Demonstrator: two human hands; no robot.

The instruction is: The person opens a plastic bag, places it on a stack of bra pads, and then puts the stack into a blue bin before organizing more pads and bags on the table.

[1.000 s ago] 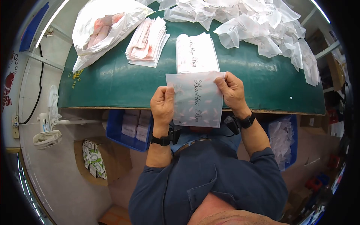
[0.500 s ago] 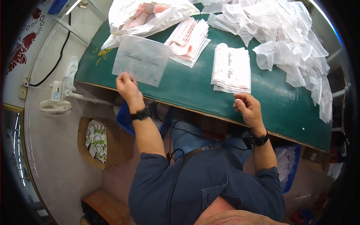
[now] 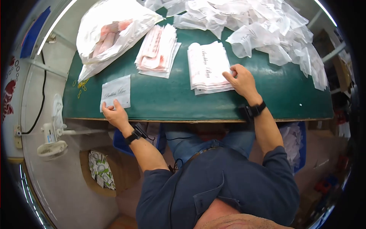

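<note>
A small frosted plastic bag printed with "Backless Bra" (image 3: 121,86) lies on the table at the left. My left hand (image 3: 116,115) rests at its lower edge, thumb and fingers apart over the plastic. To the right, a neat stack of the same printed bags (image 3: 209,65) holds pinkish contents. My right hand (image 3: 244,82) is at the right edge of that stack, fingers bent, with thumb and forefinger tips touching the edge and a gap between them. Between the hands, farther back, sits a fanned pile of pink-and-white pieces (image 3: 156,53).
A large white plastic sack (image 3: 91,36) with pink items stands at the back left of the green table (image 3: 160,103). Loose frosted bags (image 3: 263,28) are heaped at the back right. Yellow rubber bands (image 3: 81,88) lie at the left. Below are a fan (image 3: 52,149) and a carton (image 3: 122,168).
The printed bag, held up in my left hand before, is now down on the table farther left, the grip loosened. My right hand has reached forward to the stack's edge. The view has shifted.
</note>
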